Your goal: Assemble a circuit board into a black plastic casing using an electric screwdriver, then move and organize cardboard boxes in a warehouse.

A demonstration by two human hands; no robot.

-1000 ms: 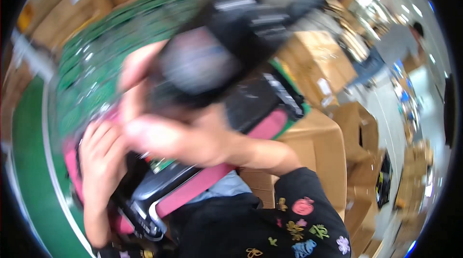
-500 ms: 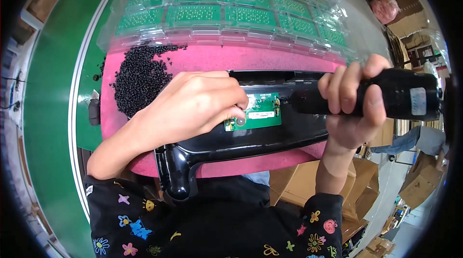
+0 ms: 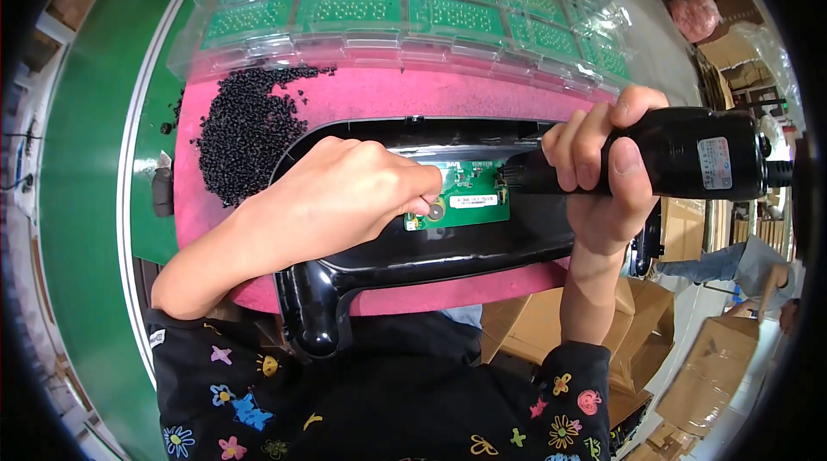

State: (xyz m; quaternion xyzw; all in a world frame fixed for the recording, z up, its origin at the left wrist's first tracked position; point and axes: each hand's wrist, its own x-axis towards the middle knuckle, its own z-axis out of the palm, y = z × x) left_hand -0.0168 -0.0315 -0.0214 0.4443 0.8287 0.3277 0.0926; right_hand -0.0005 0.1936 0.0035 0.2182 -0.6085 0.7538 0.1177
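A glossy black plastic housing (image 3: 465, 261) lies open side up on the pink work surface. Inside it sits a green circuit board (image 3: 469, 213) with a white label strip. My left hand (image 3: 353, 190) rests over the board's left end, thumb and fingers pinched together beside a small round dark part; whatever they hold is hidden. A black electric screwdriver (image 3: 680, 153) is gripped in my right hand (image 3: 603, 172), held nearly level. Its narrow end reaches the right edge of the board, where I cannot make out the tip clearly.
A heap of small black screws (image 3: 245, 138) lies to the left on the pink surface (image 3: 362, 95). Clear plastic trays (image 3: 353, 52) filled with green circuit boards stand along the far side. Cardboard boxes (image 3: 534, 332) stand below the table at the right. Another person (image 3: 749, 271) is at the far right.
The screwdriver in my right hand has moved left, its end now at the board's right edge. My left hand stays at the board's left end, nearly unmoved.
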